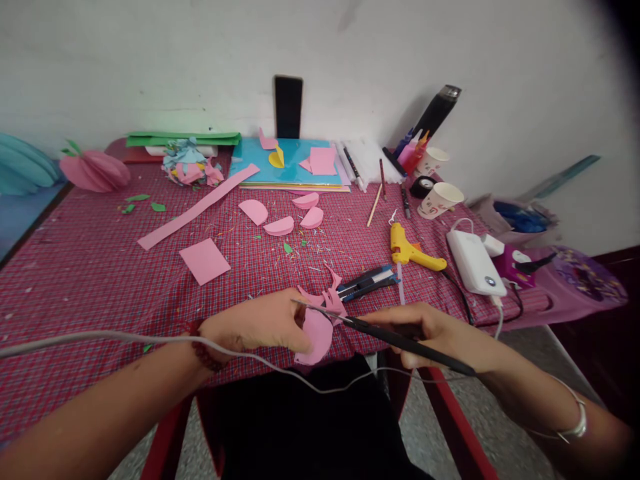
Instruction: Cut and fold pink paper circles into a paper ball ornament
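- L hand (273, 325): fingers pinched on rounded pink paper (318, 339), held just off front edge of worktop (110, 267), above person's lap.
- R hand (437, 332): gripping black-handled scissors (385, 335); blades across top of pink paper, tips close to L hand. Can't tell from here how far blades are apart.
- Pink offcut (333, 295), ragged, just beyond blades, next to blue box cutter (369, 283).
- Further back, approx. centre: 4 folded pink half-rounds (279, 227), near ea. other, w/ tiny scraps strewn about.
- L of those: pink square (205, 261), flat; long pink strip (200, 208), diag., far end on blue folder (250, 172).
- R side: yellow glue gun (413, 253) on its side; white power bank (477, 263) beyond it; 2 paper cups (440, 200) behind.
- Phone (289, 107) upright vs. wall, behind folder.
- White cable (125, 335) runs over L wrist.
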`<act>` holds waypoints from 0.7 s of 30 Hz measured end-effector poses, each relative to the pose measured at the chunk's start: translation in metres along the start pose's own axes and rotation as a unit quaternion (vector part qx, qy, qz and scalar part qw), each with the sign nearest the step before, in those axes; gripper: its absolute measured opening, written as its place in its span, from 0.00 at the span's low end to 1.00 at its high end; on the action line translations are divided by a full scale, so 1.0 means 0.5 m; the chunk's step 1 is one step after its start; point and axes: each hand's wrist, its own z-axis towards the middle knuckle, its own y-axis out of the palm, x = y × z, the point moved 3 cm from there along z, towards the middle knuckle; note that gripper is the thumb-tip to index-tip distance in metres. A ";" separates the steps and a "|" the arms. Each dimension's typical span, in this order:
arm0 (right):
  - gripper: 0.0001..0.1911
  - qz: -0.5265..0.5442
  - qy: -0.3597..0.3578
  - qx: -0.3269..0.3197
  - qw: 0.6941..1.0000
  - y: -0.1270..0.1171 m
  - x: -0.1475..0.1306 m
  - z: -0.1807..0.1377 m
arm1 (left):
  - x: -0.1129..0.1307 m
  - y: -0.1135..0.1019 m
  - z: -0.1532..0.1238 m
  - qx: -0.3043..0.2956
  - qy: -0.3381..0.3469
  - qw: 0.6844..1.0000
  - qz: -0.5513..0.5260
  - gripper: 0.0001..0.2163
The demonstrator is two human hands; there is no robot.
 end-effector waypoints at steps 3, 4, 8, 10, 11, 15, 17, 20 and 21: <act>0.31 -0.004 0.014 -0.007 1.000 -0.001 0.003 -0.002 | -0.002 -0.003 0.000 0.000 -0.002 1.000 0.010 0.23; 0.32 -0.004 0.017 -0.009 1.000 -0.002 0.004 -0.002 | -0.002 -0.004 0.000 -0.001 -0.004 1.000 0.018 0.25; 0.32 -0.017 0.014 -0.007 1.000 -0.004 0.001 -0.002 | 0.008 -0.006 -0.004 -0.029 0.003 0.999 0.031 0.24; 0.31 -0.020 0.013 -0.008 1.000 -0.004 0.000 0.000 | 0.013 -0.007 -0.007 -0.040 0.007 0.999 0.023 0.24; 0.32 -0.019 0.013 -0.010 1.000 -0.004 0.000 0.001 | 0.015 -0.007 -0.009 -0.037 0.003 0.999 0.025 0.24; 0.31 -0.024 0.002 -0.015 1.000 -0.005 -0.003 0.005 | 0.017 -0.011 -0.014 -0.007 -0.023 0.997 0.069 0.21; 0.30 -0.030 -0.003 -0.016 0.999 -0.005 -0.005 0.005 | 0.019 -0.010 -0.016 -0.003 -0.027 0.996 0.080 0.19; 0.30 -0.030 0.004 -0.014 0.999 -0.005 -0.006 0.005 | 0.021 -0.008 -0.017 0.000 -0.021 0.997 0.080 0.18; 0.29 -0.029 0.009 -0.013 0.999 -0.004 -0.006 0.004 | 0.022 -0.008 -0.017 0.002 -0.017 0.997 0.078 0.19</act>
